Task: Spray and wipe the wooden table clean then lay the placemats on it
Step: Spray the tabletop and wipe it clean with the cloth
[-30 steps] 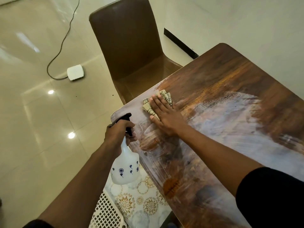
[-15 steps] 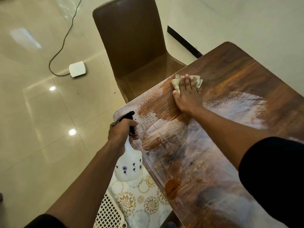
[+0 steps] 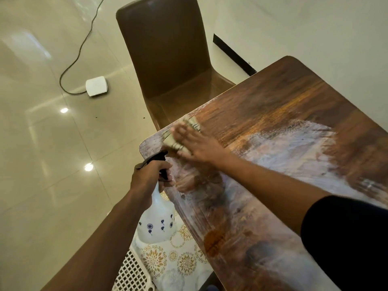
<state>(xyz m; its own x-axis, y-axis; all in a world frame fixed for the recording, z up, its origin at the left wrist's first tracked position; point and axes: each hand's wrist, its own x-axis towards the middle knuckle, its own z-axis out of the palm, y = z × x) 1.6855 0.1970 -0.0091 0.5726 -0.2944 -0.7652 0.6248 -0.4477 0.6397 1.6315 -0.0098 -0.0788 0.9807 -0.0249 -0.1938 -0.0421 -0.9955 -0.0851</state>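
Observation:
The wooden table (image 3: 283, 114) fills the right of the view, with pale wet smears over its middle and near side. My right hand (image 3: 195, 143) lies flat with straight fingers on a beige cloth (image 3: 174, 139), pressing it onto the table's near left corner; the hand is motion-blurred. My left hand (image 3: 150, 175) grips the black trigger head of a white spray bottle (image 3: 156, 223) with small blue flowers, held just off the table's left edge. A placemat (image 3: 178, 261) with gold floral circles lies below the bottle, partly hidden by the table.
A brown chair (image 3: 168, 55) stands at the table's far left end. A white lattice basket (image 3: 132, 274) sits beneath the placemat. On the glossy tiled floor lies a white box (image 3: 97, 86) with a dark cable. A pale wall runs behind the table.
My right hand slid the cloth from the table's far left edge back to the near left corner. The left hand and bottle stayed nearly still.

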